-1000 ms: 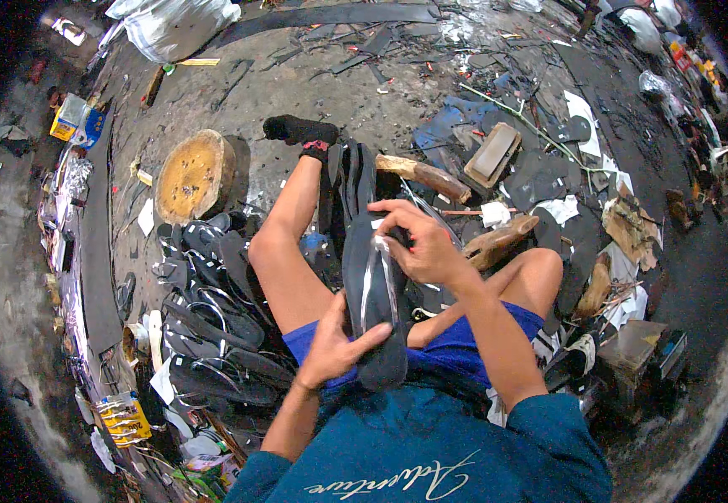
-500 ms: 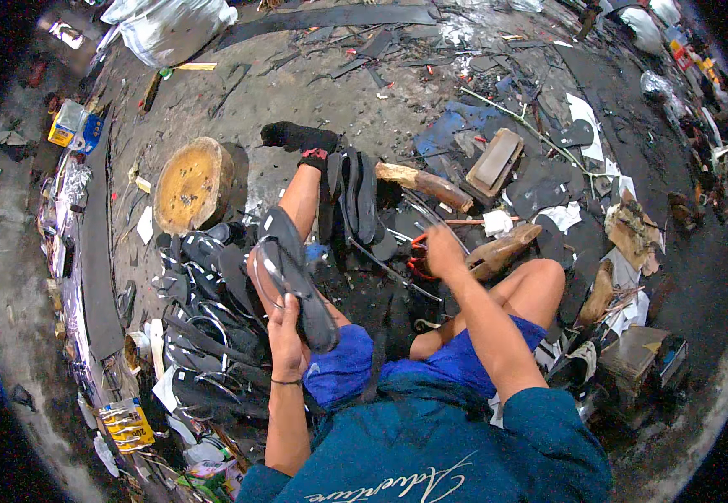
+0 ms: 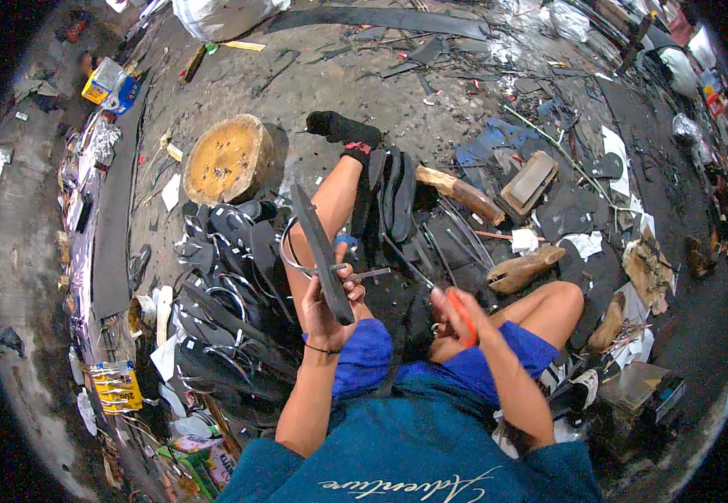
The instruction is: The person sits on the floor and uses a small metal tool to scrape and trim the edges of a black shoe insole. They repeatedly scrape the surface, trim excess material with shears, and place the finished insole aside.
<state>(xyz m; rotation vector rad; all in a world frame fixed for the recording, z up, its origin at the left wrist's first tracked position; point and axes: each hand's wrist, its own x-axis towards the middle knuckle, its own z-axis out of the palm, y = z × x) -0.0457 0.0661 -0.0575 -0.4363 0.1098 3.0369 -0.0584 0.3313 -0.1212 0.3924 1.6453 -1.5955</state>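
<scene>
My left hand (image 3: 330, 314) grips a black flip-flop (image 3: 320, 251), turned on its edge above my left thigh. A grey strap curves off one side of its sole, and thin strap ends stick out on the other side, by my fingers. Closer to my right knee, my right hand (image 3: 456, 314) is closed on a tool with an orange-red handle (image 3: 463, 318) and a long, thin metal end (image 3: 410, 261). That end slants up and left toward the flip-flop, apart from it. Motion blurs the hand, so the tool's exact kind is unclear.
Many black flip-flops (image 3: 230, 302) lie heaped left of my leg. More soles (image 3: 396, 197) stand beside my foot. A round wooden block (image 3: 228, 159) sits beyond. Wooden foot-shaped forms (image 3: 525, 268), a grey block (image 3: 530, 186) and scraps lie to the right.
My right hand has lifted the orange-red-handled tool off the ground and brought it nearer my body. The left hand has turned the flip-flop from sole-flat to edge-on.
</scene>
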